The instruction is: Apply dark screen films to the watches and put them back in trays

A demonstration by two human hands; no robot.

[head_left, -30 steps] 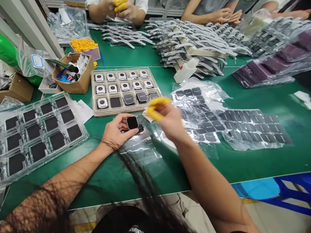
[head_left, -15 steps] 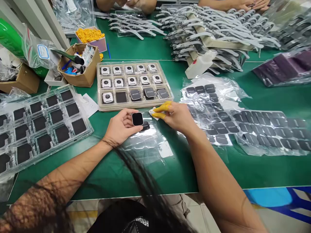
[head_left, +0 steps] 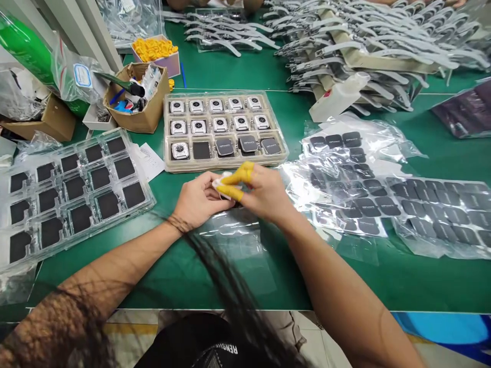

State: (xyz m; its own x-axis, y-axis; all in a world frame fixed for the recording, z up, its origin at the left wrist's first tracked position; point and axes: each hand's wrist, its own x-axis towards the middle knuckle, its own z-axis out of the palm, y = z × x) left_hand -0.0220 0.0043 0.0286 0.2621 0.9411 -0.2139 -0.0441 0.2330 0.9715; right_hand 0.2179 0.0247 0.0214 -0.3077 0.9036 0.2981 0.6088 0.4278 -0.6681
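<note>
While the right hand (head_left: 264, 193) pinches white cloth (head_left: 217, 183) in yellow-capped fingers (head_left: 243, 174), the left hand (head_left: 196, 202) grips the watch seen earlier. Cloth and fingers now hide it

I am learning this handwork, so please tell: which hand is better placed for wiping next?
Probably the right hand: its yellow-covered fingers pinch the white cloth. The left hand is curled close against it and seems better placed for steadying; what it grips is mostly hidden.
</note>
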